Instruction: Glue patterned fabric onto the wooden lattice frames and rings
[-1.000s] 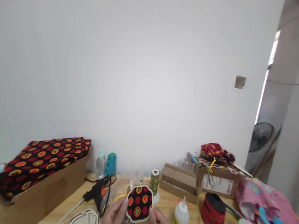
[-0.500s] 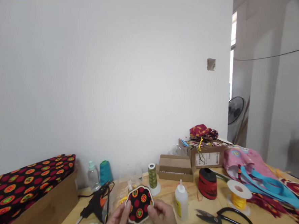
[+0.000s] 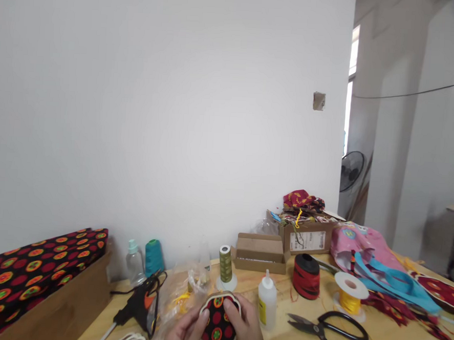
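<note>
On wooden table (image 3: 278,337), dotted fabric (image 3: 217,323), white wall (image 3: 157,109)

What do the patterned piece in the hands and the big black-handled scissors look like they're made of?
The patterned piece, between the left hand and right hand, looks like matte printed cloth, possibly cotton, with no shine. Its pale rim is too hidden to judge. The scissors seem to have dull grey metal blades, probably steel, and glossy black handles, either plastic or coated metal.
</note>
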Demonstrator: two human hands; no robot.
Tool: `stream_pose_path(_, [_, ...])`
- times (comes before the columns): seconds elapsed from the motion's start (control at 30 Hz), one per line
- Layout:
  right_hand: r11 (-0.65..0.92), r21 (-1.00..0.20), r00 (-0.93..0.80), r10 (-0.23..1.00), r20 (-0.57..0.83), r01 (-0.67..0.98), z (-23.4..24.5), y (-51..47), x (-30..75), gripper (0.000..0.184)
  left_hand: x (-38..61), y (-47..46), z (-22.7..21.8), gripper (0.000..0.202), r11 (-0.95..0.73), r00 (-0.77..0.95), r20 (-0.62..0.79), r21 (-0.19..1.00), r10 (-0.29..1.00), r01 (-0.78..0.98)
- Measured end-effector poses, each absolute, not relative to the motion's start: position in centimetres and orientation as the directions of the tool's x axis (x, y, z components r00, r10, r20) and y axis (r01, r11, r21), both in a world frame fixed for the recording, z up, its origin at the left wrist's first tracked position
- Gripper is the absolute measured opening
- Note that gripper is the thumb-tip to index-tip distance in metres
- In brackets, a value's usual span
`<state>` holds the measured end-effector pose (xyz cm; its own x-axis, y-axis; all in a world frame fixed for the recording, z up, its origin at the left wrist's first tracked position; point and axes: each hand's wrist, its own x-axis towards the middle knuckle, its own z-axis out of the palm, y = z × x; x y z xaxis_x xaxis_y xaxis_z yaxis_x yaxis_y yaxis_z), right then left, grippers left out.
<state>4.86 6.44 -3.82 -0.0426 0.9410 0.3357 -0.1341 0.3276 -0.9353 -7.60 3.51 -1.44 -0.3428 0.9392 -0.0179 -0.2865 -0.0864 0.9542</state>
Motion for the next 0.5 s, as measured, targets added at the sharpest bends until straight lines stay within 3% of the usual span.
stream_pose_path(0.17, [0.492, -0.871, -0.01, 0.871, 0.492, 0.002, -2.8, 5.8, 5.3, 0.031, -8.7, 3.9, -1.3, 0.036, -0.012, -0.303, -0.117, 0.919, 0.946, -0.395])
stream_pose_path(0.33, [0.64, -0.745, 0.007, 0.758, 0.653, 0.19, -2.1, 5.5, 5.4, 0.023, -8.5, 3.9, -1.7, 0.044, -0.018, -0.235, -0.132, 0.838, 0.963, -0.545])
stream_pose_path(0.43, [0.776, -0.528, -0.104, 0.591, 0.8, 0.347, -2.1, 5.1, 5.1, 0.026, -8.0, 3.6, -1.9, 0.051, 0.035, -0.089, -0.14, 0.698, 0.986, -0.715])
stream_pose_path(0.5, [0.863, -0.35, -0.233, 0.449, 0.863, 0.364, -1.8, 4.7, 4.8, 0.038, -7.8, 3.3, -1.9, 0.052, 0.099, -0.021, -0.18, 0.631, 0.983, -0.77])
